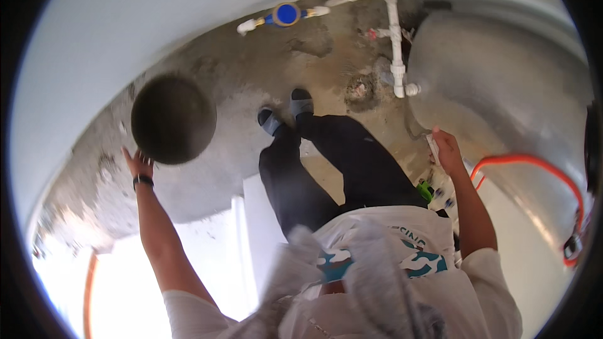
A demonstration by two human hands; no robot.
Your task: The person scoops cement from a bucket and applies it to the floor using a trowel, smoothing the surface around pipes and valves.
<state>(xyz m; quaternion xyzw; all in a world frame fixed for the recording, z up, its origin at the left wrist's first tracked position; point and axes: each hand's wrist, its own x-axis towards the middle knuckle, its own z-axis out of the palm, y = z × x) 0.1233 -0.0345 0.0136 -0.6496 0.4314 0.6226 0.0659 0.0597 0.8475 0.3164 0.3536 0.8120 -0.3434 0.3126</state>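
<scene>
My left hand, with a dark band at the wrist, is stretched out low to the left with its fingers apart. Its fingertips meet the lower edge of a dark, round, pan-like thing; whether they press on it, I cannot tell. That round thing is blurred, and its depth does not show. On the other side, my right hand is closed around a small, slim white object. A thin dark piece stands out past its far end, beside the silvery tank, and its exact kind is unclear.
White pipes with red valve handles run along the wall to the large silvery tank. A blue round water meter sits at the far wall. An orange hose curves on the right; a green item lies past my leg.
</scene>
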